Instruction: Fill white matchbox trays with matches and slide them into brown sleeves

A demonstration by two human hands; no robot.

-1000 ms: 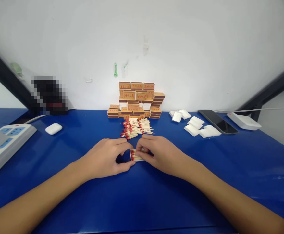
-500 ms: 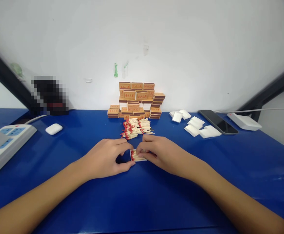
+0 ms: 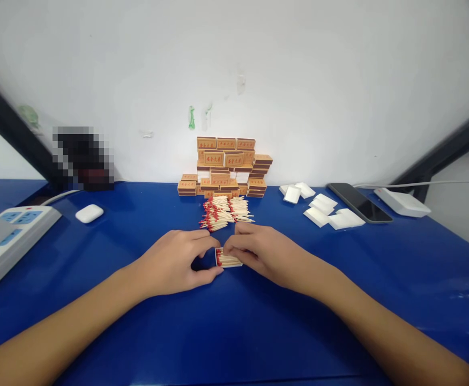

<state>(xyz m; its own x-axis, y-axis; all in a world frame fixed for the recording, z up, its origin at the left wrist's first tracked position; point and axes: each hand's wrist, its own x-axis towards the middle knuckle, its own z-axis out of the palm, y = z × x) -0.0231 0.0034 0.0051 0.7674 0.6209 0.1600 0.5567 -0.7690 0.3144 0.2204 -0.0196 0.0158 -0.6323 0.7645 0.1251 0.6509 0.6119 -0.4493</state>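
A small white matchbox tray filled with red-tipped matches lies on the blue table between my hands. My left hand curls around its left end, thumb and forefinger touching it. My right hand pinches the tray's right side with closed fingers. Just behind the hands lies a loose heap of matches. Further back, against the wall, stands a stack of orange matchboxes.
Several white empty trays lie at the right, beside a dark phone and a white box with a cable. A white earbud case and a power strip sit at the left.
My right hand's fingers have slid slightly right along the tray, showing more of the matches. My left hand has stayed still.
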